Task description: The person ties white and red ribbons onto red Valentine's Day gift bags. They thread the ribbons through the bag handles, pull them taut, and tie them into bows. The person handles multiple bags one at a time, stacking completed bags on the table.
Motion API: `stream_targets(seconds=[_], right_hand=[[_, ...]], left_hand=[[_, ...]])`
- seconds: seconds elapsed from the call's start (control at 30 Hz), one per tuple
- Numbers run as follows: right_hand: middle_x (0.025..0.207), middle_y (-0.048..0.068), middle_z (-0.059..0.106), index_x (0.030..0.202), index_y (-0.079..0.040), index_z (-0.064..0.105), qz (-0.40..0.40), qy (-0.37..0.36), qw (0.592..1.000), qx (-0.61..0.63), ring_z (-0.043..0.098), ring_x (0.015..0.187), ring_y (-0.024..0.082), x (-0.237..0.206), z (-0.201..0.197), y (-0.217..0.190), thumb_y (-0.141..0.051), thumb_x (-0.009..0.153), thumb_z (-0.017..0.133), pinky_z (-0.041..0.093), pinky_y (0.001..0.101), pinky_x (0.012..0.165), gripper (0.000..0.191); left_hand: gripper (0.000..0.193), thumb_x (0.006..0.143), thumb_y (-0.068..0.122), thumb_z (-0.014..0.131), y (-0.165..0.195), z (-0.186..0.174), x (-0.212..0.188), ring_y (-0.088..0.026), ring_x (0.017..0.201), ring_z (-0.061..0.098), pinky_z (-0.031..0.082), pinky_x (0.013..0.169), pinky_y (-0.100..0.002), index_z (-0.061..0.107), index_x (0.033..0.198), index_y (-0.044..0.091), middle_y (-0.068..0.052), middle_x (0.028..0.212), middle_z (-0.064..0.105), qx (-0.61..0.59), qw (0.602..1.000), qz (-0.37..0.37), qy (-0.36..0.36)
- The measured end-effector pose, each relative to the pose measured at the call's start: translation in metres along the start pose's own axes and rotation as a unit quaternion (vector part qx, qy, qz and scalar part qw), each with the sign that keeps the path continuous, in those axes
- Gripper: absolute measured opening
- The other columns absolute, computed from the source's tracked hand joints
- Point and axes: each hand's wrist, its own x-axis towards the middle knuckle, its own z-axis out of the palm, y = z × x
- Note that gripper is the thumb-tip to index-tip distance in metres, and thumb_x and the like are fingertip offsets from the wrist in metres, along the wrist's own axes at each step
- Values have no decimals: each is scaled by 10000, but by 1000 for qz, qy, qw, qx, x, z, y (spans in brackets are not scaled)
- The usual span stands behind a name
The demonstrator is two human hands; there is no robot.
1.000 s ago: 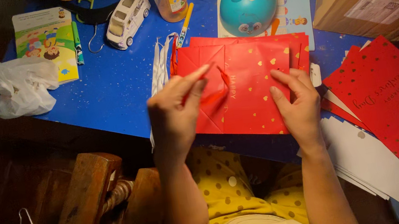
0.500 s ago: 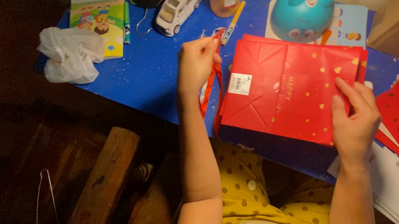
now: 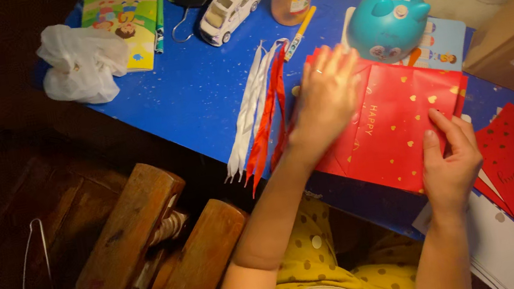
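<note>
Left hand (image 3: 326, 97) lay flat, fingers spread, pressing the red gift bag (image 3: 397, 127) on the blue counter (image 3: 194, 86). Right hand (image 3: 451, 159) pinched the bag's edge at 4 o'clock, probably thumb underneath. Red and white ribbons (image 3: 260, 117) lay at 9 o'clock of the bag, just beside it.

Bare blue table (image 3: 195, 92) left of ribbons (image 3: 259, 113); lamp (image 3: 388, 19) blocks behind

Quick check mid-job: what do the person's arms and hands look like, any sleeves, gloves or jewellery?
Both forearms are bare, with no sleeves or gloves showing. The left hand has a thin ring on one finger. The right hand shows no ring or watch. A yellow garment with pale dots covers the lap.
</note>
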Motion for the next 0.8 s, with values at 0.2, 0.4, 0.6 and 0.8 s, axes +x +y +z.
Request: stream_targets(seconds=[0.2, 0.4, 0.6, 0.8], right_hand=[[1324, 134, 656, 1370, 56, 623, 76, 1, 991, 110, 615, 1168, 139, -6, -11, 10, 35, 1052, 586, 502, 266, 1028, 321], [1214, 150, 696, 1422, 17, 496, 146, -20, 952, 269, 677, 1078, 154, 8, -25, -4, 54, 953, 588, 548, 281, 948, 480], [1215, 137, 721, 1287, 58, 636, 109, 27, 936, 333, 693, 1115, 159, -3, -44, -33, 45, 1017, 613, 547, 292, 1040, 272], [1143, 87, 700, 1021, -10, 605, -21, 132, 908, 398, 652, 1089, 144, -21, -39, -22, 102, 987, 656, 543, 331, 1048, 128]], left_hand=[[639, 932, 357, 618, 80, 34, -51, -366, 1479, 385, 240, 1210, -609, 496, 1439, -13, -214, 1534, 464, 63, 994, 45, -81], [615, 1012, 332, 596, 85, 37, -70, -350, 1498, 389, 227, 1247, -595, 450, 1499, -14, -194, 1576, 424, 95, 992, 71, -53], [575, 1089, 186, 580, 99, -9, -67, -371, 1596, 309, 273, 1322, -530, 366, 1581, -20, -222, 1655, 373, -42, 995, 84, 32], [524, 1073, 190, 642, 128, -58, -76, -400, 1582, 278, 227, 1294, -582, 436, 1543, 86, -215, 1615, 373, -63, 979, 149, 121]])
